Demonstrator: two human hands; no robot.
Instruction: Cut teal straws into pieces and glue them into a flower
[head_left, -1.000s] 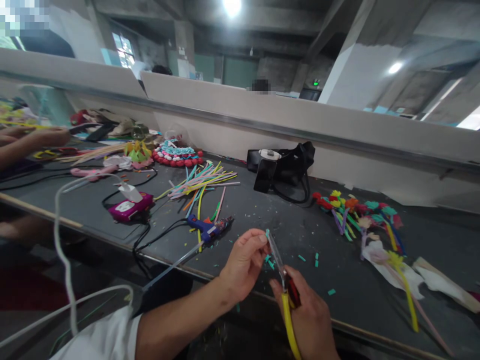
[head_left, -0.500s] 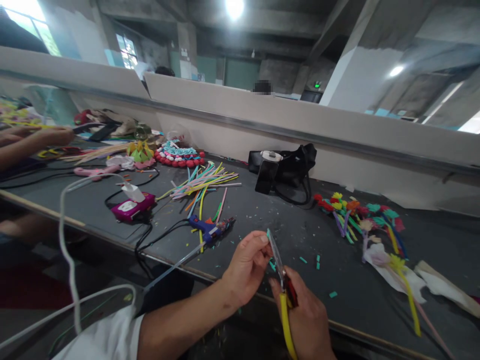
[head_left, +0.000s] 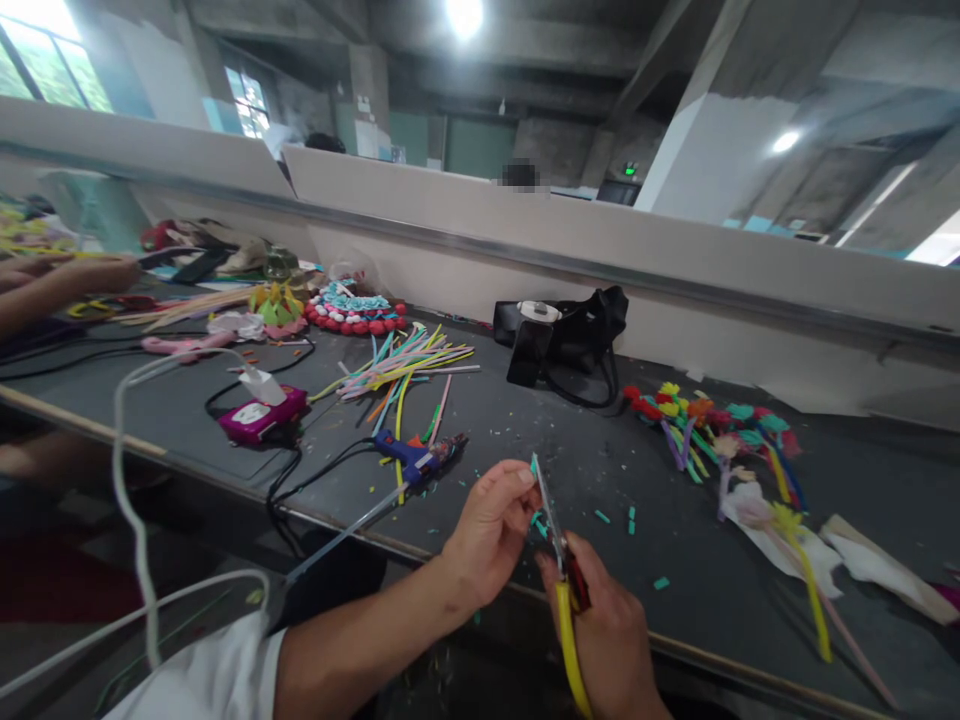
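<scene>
- Scissors (head_left: 551,520) hardly shifted since the earlier frame; blades look slimmer, turned slightly edge-on.
- Teal piece (head_left: 533,467), one seen: just beside the blade tips, held above the tabletop (head_left: 720,620).
- Left hand (head_left: 489,535) pinches it, thumb to finger; right hand (head_left: 606,630) wrapped round the scissors' handles. Blade gap: cannot tell.
- My judgement: steady pinch, fingertips behind the cutting line, short snips.
- Loose teal bits (head_left: 602,516): four to the right; a clump by the left hand, uncountable.
- Glue guns: one blue (head_left: 412,457), one pink (head_left: 184,345).
- One black bag (head_left: 600,325).
</scene>
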